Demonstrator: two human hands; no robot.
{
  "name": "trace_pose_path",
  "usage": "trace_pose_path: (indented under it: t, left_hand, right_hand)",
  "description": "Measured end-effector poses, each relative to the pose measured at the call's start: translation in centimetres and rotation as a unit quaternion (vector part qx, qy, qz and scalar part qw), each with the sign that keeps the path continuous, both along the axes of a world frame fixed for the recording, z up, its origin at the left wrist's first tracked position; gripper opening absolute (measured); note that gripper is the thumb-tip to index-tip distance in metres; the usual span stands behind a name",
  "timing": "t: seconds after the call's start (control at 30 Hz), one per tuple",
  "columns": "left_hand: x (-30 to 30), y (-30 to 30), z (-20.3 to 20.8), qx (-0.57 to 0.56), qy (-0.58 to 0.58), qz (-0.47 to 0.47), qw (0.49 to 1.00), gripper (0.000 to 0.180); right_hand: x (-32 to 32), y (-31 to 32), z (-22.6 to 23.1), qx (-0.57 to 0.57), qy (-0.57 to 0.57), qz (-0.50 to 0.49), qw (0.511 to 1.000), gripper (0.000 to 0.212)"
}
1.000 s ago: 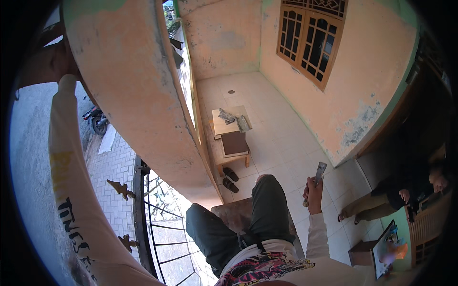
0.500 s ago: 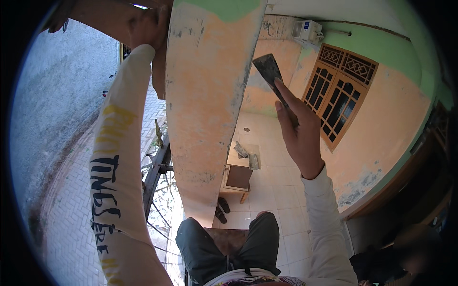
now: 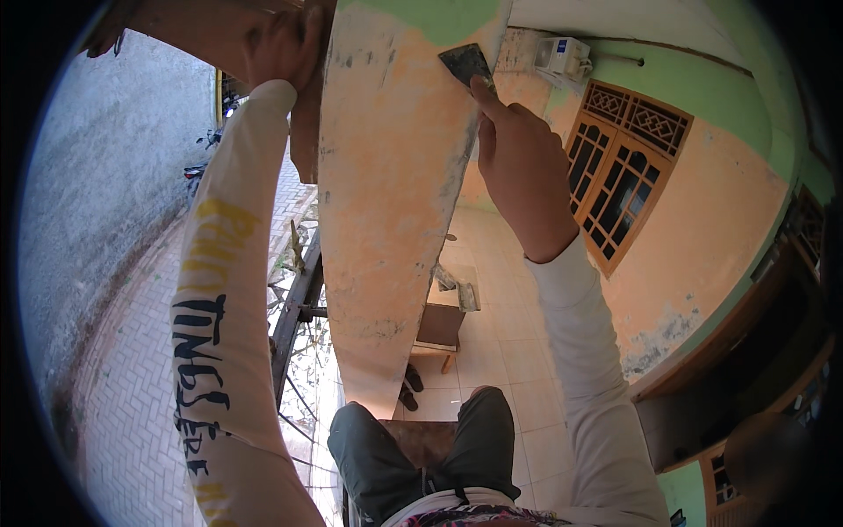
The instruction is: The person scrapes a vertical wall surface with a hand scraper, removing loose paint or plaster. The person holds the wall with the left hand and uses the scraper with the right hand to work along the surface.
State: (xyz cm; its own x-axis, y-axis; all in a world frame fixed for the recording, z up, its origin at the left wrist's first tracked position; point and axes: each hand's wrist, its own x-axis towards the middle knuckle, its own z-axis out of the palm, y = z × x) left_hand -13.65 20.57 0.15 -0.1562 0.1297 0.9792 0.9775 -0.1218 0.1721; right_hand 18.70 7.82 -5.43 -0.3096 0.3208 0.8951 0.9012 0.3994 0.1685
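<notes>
My right hand (image 3: 525,171) is closed round the handle of a paint scraper (image 3: 465,63), index finger stretched along it toward the blade. Its wide dark blade lies over the upper right part of a peach-painted pillar (image 3: 386,176), just below the green paint (image 3: 430,18); whether it touches cannot be made out. The pillar's paint is worn, with grey scuffs and a chipped right edge. High on the left, my left hand (image 3: 283,51) is closed on a brown wooden board (image 3: 189,35) beside the pillar; some of its fingers are in shadow.
Below, my legs straddle a brown seat-like surface (image 3: 420,439). A small wooden table (image 3: 439,327) and dark sandals (image 3: 411,386) are on the tiled floor. Dark metal railing (image 3: 294,307) runs left of the pillar, above a paved lane. A wood-framed window (image 3: 623,167) is at right.
My right hand has moved up and left, bringing the scraper from beside the pillar to over its face. The view has shifted slightly; my left hand stays on the board.
</notes>
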Motion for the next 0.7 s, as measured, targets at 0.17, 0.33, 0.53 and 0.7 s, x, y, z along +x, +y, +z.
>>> trace_pose_path:
  t: [0.17, 0.33, 0.53, 0.7]
  left_hand:
    - [-0.6, 0.5, 0.0, -0.019, -0.001, 0.012, 1.000, 0.065]
    - [-0.3, 0.2, 0.5, -0.022, -0.005, -0.001, 1.000, 0.066]
    - [-0.2, 0.4, 0.1, -0.006, -0.008, 0.019, 1.000, 0.066]
    - [-0.3, 0.6, -0.1, 0.019, 0.004, 0.010, 1.000, 0.064]
  right_hand:
    - [-0.2, 0.4, -0.6, 0.021, -0.018, 0.007, 1.000, 0.045]
    - [-1.3, 1.8, 1.3, 0.050, 0.001, 0.024, 0.998, 0.047]
    - [-1.0, 0.3, -0.9, 0.028, 0.004, -0.005, 1.000, 0.035]
    - [-1.7, 0.2, -1.1, 0.024, 0.021, -0.014, 0.999, 0.034]
